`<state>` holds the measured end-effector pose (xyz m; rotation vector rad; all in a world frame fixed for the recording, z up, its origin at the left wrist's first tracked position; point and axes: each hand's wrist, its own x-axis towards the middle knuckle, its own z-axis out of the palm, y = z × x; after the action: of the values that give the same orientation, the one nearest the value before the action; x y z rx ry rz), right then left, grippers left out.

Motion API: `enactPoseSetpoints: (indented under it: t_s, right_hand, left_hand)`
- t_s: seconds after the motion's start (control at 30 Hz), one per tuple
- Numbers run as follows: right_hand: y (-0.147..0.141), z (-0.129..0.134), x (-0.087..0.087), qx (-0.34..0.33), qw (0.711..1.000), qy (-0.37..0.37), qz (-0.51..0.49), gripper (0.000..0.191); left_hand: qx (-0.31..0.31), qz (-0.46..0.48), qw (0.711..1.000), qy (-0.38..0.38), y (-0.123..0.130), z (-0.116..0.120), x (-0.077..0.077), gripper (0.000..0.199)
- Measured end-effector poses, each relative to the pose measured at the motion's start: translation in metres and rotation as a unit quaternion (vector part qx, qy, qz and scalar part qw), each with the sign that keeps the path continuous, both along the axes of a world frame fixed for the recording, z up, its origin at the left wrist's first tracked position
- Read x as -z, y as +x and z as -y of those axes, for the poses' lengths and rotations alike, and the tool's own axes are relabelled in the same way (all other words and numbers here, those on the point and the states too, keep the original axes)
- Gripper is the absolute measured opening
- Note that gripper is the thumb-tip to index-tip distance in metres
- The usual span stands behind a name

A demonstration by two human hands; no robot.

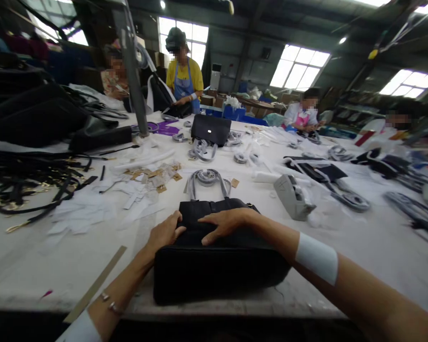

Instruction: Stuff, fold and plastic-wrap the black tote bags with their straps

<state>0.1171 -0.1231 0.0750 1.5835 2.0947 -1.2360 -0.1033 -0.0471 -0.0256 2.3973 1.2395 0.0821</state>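
Note:
A black handbag (217,273) lies on the table in front of me, its broad base toward me and its wrapped grey handles (207,178) stretched out on the far side. My left hand (165,233) grips the bag's left edge, thumb on the upper face and the other fingers curled at the side. Flat across the same face rests my right hand (228,222), fingers stretched and thumb apart, pressing on the black material. White bands cover both of my forearms.
Left of the bag lie white paper strips (80,211), brown tags (160,173) and black straps (39,180). A grey tape dispenser (293,197) stands at the right. Another black bag (211,129) sits farther back, near a metal post (137,71). Several co-workers surround the table.

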Motion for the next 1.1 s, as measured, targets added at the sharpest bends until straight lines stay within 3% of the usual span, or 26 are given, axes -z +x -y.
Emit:
enactPoseSetpoints:
  t_s: [0.1,0.2,0.27,0.33,0.4,0.53,0.67,0.77,0.87,0.97,1.1]
  right_hand:
    - [0.016,0.015,-0.004,0.019,0.999,-0.017,0.043,0.101]
    - [0.017,0.026,0.000,0.028,0.999,-0.012,0.031,0.098]
    - [0.011,0.030,0.002,0.046,0.999,-0.001,0.028,0.098]
    - [0.004,0.033,0.002,0.072,0.997,0.007,0.036,0.097]
    - [0.000,0.035,0.000,0.100,0.994,0.022,0.041,0.094]
    - [-0.003,0.041,-0.005,0.134,0.989,0.055,0.045,0.084]
    - [-0.009,0.041,0.004,0.136,0.985,0.088,0.052,0.079]
    - [-0.012,0.040,0.014,0.124,0.976,0.163,0.071,0.069]
    - [0.000,0.045,0.009,0.131,0.964,0.227,0.051,0.050]
    - [0.031,0.059,-0.008,0.244,0.929,0.276,-0.019,0.031]
    - [0.085,0.089,-0.013,0.489,0.826,0.281,-0.001,0.022]
  left_hand:
    - [0.082,-0.117,0.989,0.036,0.010,-0.012,-0.029,0.018]
    - [0.191,-0.167,0.964,0.077,0.045,-0.022,-0.070,0.012]
    - [0.261,-0.100,0.956,0.093,0.083,-0.021,-0.090,0.012]
    - [0.313,0.007,0.946,0.083,0.127,-0.014,-0.098,0.016]
    - [0.318,0.111,0.940,0.044,0.170,-0.003,-0.091,0.017]
    - [0.281,0.255,0.924,-0.032,0.228,0.015,-0.051,0.019]
    - [0.317,0.223,0.922,0.010,0.247,0.015,-0.016,0.016]
    - [0.321,0.160,0.929,0.090,0.250,0.008,-0.003,0.018]
    - [0.293,0.127,0.940,0.124,0.251,0.001,0.003,0.026]
    - [0.281,0.131,0.945,0.104,0.251,-0.007,0.007,0.030]
    - [0.263,0.146,0.952,0.065,0.250,-0.013,0.006,0.028]
